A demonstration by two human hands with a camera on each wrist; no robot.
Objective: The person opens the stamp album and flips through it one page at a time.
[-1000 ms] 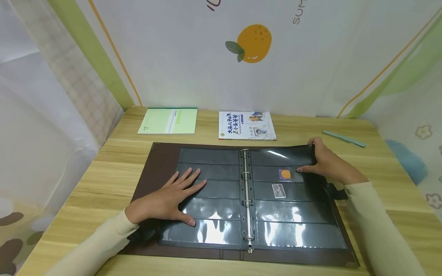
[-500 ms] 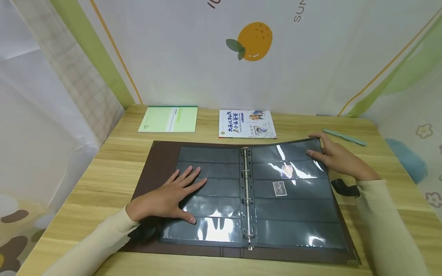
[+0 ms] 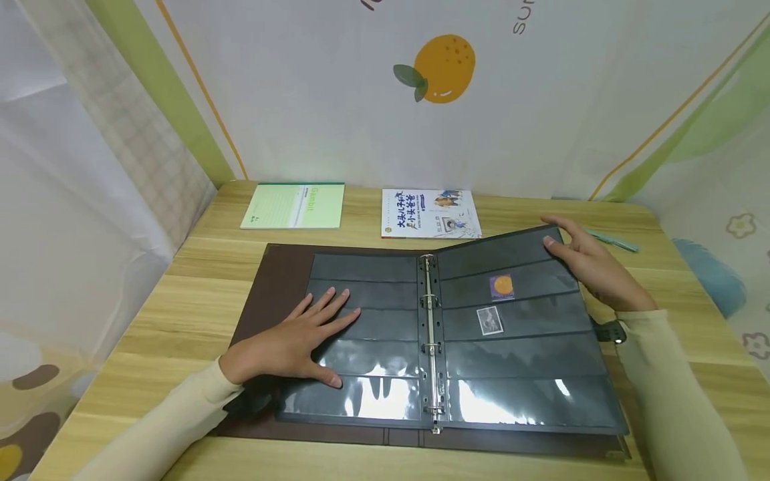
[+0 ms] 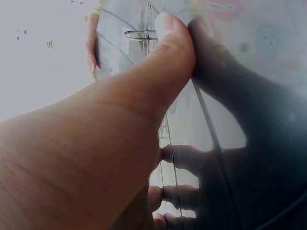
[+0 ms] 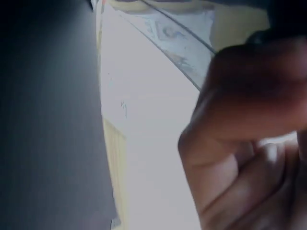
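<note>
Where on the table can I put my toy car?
Bare wood lies left of the brown ring binder, below the green notebook, and along the near edge. The middle is crowded: black stamp pages, left hand, right hand.

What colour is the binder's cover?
Dark brown binder cover, seen best in the head view.

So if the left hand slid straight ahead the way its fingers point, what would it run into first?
Probably the metal rings at the album's spine: the left hand lies flat on the left page, fingers aimed up and right.
</note>
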